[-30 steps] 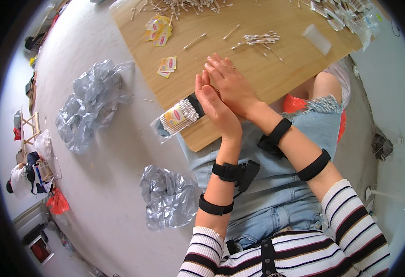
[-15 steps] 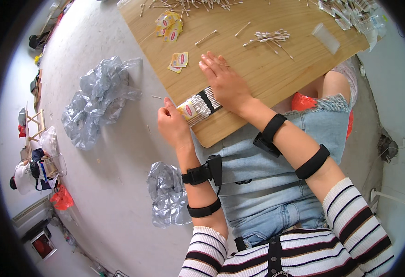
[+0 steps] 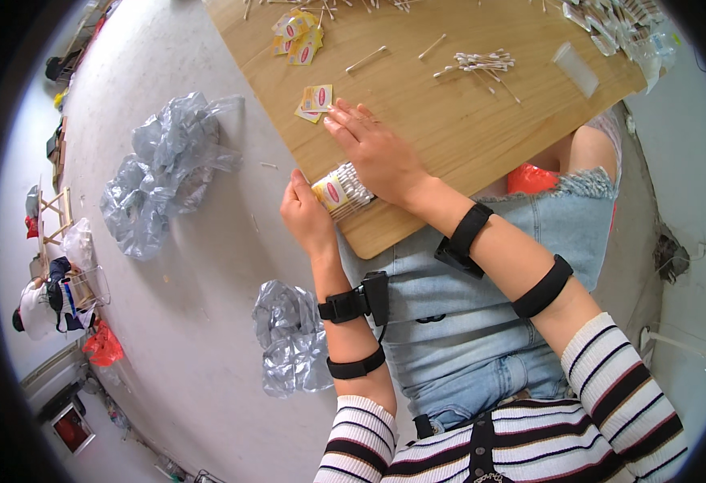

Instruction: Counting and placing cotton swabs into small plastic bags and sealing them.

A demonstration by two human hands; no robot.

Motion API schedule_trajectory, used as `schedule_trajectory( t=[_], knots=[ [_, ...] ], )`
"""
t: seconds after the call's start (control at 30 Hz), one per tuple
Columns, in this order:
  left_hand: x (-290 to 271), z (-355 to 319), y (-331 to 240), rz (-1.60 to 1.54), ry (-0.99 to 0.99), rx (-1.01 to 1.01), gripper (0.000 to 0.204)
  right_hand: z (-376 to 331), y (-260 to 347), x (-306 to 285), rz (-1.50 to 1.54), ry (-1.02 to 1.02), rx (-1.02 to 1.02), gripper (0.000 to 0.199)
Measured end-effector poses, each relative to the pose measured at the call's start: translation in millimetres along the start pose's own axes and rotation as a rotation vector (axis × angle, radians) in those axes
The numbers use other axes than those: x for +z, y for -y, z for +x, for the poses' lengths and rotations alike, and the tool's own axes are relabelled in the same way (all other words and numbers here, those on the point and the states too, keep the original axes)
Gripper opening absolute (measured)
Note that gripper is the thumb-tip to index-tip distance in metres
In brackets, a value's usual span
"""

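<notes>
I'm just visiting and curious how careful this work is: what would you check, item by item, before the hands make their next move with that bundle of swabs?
1. Left hand grips the labelled bundle of white cotton swabs: ok.
2. Right hand rests flat over the bundle: ok.
3. Bundle supported by the wooden board: not ok, it sits at the edge.
4. Swab ends even: cannot tell.
5. Spare small yellow-and-red paper labels close by: ok.

Wooden board (image 3: 465, 121): bears a loose cluster of cotton swabs (image 3: 482, 61), two stray single swabs (image 3: 366, 59), small yellow-and-red paper labels (image 3: 298, 36) in a heap, and a clear plastic sleeve (image 3: 576, 69) (flat, near the far right corner). Grey floor (image 3: 200, 322): two crumpled clear plastic bags, one large (image 3: 163, 169), one smaller (image 3: 292, 338). Red bag (image 3: 103, 346) at the left wall.
</notes>
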State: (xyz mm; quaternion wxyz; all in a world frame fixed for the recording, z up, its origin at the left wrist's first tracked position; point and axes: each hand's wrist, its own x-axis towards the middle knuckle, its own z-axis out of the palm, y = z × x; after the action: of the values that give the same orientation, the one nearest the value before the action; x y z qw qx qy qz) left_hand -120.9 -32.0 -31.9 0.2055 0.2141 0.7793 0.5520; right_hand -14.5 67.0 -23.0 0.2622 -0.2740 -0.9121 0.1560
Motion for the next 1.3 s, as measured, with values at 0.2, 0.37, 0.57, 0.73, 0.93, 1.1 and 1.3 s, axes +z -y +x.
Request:
schedule_trajectory(
  t=[0.2, 0.37, 0.57, 0.73, 0.93, 1.1, 1.3],
  knots=[
    [0, -5, -22, 0.167, -0.035, 0.043, 0.049, 2, 8, 4, 0.109, -0.065, 0.018, 0.049],
    [-1, -6, -31, 0.362, -0.043, 0.029, 0.046, 11, 40, 16, 0.457, -0.2, 0.096, 0.042],
    [-23, -7, -31, 0.521, 0.155, -0.037, 0.04, 13, 23, -7, 1.224, -0.073, 0.499, 0.048],
    [-55, -22, -46, 0.714, 0.373, 0.62, 0.059, -3, 16, -16, 1.573, -0.219, 0.619, 0.065],
    [-59, -16, -41, 0.658, 0.439, 0.557, 0.066, -10, 29, -12, 1.459, -0.174, 0.592, 0.068],
    [-51, -14, -36, 0.63, 0.439, 0.607, 0.062, -12, 70, 2, 1.425, -0.066, 0.63, 0.061],
    [-48, -10, -54, 0.728, 0.509, 0.583, 0.05, -12, 64, 6, 1.57, -0.107, 0.554, 0.062]
  ],
)
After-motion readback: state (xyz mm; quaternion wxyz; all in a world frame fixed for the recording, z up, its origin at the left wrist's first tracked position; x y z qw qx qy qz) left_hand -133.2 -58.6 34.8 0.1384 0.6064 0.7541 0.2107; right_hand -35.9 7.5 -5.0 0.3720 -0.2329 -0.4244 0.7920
